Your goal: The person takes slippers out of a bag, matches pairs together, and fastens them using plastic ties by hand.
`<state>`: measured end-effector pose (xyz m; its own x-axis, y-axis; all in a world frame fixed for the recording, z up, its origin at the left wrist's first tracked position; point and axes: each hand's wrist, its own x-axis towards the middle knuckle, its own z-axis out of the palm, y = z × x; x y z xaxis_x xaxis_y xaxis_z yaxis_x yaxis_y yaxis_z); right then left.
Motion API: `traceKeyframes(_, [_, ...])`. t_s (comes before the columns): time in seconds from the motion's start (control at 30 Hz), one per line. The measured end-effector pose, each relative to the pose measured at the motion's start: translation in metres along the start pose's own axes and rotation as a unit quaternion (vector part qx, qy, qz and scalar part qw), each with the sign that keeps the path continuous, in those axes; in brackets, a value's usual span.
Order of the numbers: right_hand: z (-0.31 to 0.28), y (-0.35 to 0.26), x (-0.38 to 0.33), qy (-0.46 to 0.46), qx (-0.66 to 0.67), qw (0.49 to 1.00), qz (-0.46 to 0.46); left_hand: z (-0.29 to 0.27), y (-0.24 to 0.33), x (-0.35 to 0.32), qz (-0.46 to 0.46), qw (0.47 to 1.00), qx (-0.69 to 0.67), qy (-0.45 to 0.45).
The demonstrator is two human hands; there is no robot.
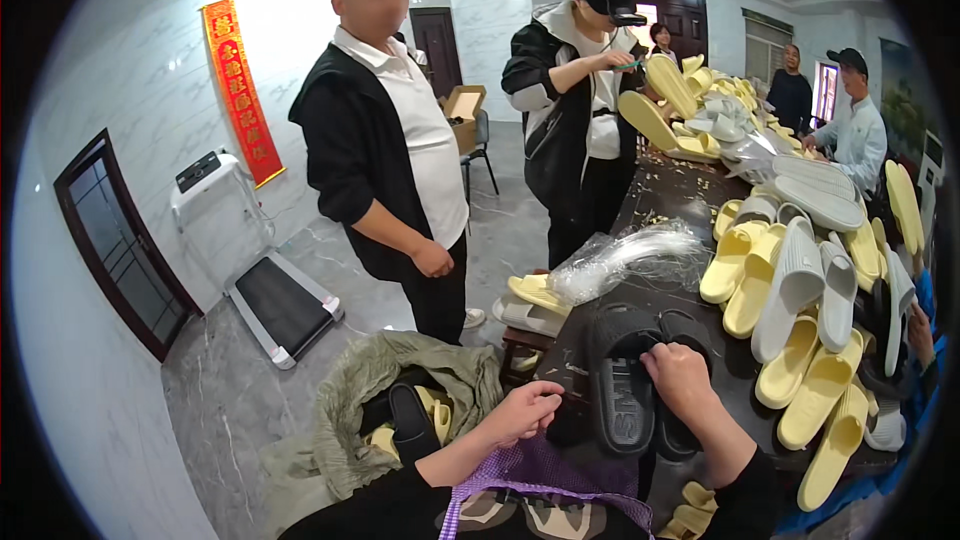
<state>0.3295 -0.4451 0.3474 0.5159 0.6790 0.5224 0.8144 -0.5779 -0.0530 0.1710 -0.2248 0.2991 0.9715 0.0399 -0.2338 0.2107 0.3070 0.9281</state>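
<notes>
Table (680,190): dark, heaped with yellow and grey slippers (825,390)
Black slippers (625,405): side by side at the table's near end
Right hand (682,382): fingers bunched against one black slipper, grip unclear
Left hand (522,413): loosely curled beside them, cannot tell if holding anything

I'm in what looks like a room of a home serving as a small slipper workshop. The household side shows in the marble-patterned walls (490,30), the panelled glass door (120,225), the treadmill (283,308) and the red hanging scroll (243,95). The workshop side is the long dark bench (672,202) before me, heaped with slippers (752,280) and clear plastic bags (630,260), with other people standing around it.
</notes>
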Motion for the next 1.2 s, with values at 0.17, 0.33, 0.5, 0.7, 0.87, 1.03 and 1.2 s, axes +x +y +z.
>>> traceKeyframes(0.17, [-0.004,0.002,0.007,0.071,-0.015,0.997,-0.033,-0.004,0.008,-0.01,-0.015,0.999,-0.032,0.017])
traceKeyframes(0.33, [-0.026,-0.003,0.028,0.131,-0.017,0.99,-0.057,-0.013,0.003,-0.008,-0.022,0.996,-0.09,0.01])
traceKeyframes(0.5, [-0.036,-0.008,0.043,0.168,-0.009,0.982,-0.089,-0.009,0.004,-0.013,-0.025,0.996,-0.079,0.03])
traceKeyframes(0.7, [-0.03,-0.013,0.055,0.189,0.01,0.973,-0.133,-0.012,0.001,-0.013,-0.033,0.995,-0.083,0.033])
traceKeyframes(0.87, [-0.025,-0.015,0.061,0.186,0.014,0.972,-0.144,-0.01,0.004,-0.014,-0.037,0.995,-0.085,0.041])
traceKeyframes(1.03, [-0.022,-0.015,0.064,0.165,0.021,0.976,-0.142,-0.017,0.002,-0.009,-0.038,0.993,-0.108,0.025])
traceKeyframes(1.2, [-0.023,-0.014,0.067,0.168,0.005,0.973,-0.155,-0.019,0.007,-0.007,-0.039,0.993,-0.111,0.022])
